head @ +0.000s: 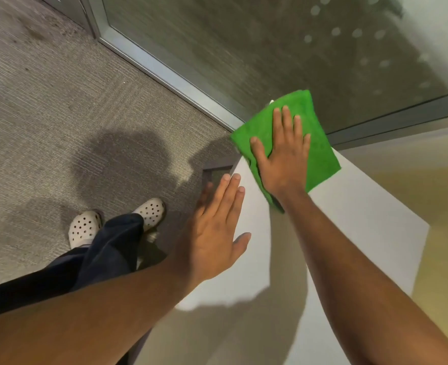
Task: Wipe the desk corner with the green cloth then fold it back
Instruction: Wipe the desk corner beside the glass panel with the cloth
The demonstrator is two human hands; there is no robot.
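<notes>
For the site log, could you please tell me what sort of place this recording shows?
Probably an office. A smooth white desk top stands on grey ribbed carpet, beside a frosted glass partition in a metal frame. The right hand presses a folded green cloth on the desk corner.

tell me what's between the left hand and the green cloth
Only bare white desk top, going by the head view. The left hand is flat at the desk edge, apart from the green cloth, which the right hand presses flat at the corner.
</notes>
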